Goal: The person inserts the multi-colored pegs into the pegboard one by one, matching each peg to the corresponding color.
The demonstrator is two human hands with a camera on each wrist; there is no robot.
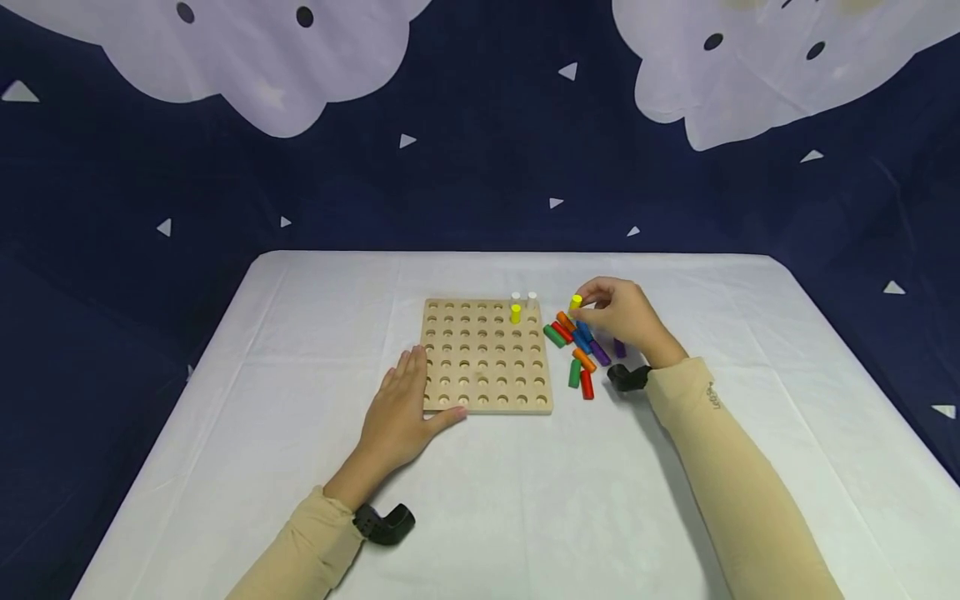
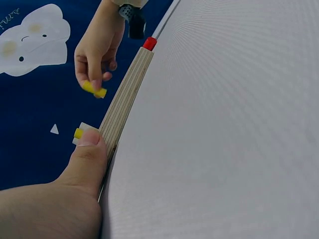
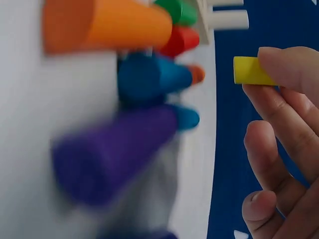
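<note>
A square wooden pegboard (image 1: 482, 358) with rows of round holes lies on the table. Two white pegs (image 1: 532, 299) and one yellow peg (image 1: 515, 314) stand upright at its far right corner. My left hand (image 1: 402, 412) rests against the board's left side with fingers straight, the thumb along the near edge. Above the loose pegs, my right hand (image 1: 621, 315) pinches a second yellow peg (image 3: 251, 70) between thumb and fingers. Beneath it lie orange, red, green, blue and purple pegs, among them a purple peg (image 3: 114, 154) close to the right wrist camera.
A white cloth covers the table (image 1: 480, 500). Loose pegs, such as a red peg (image 1: 587, 385) and a green peg (image 1: 574, 373), lie scattered right of the board. Behind the table hangs a dark blue curtain (image 1: 480, 183) with pale clouds and triangles.
</note>
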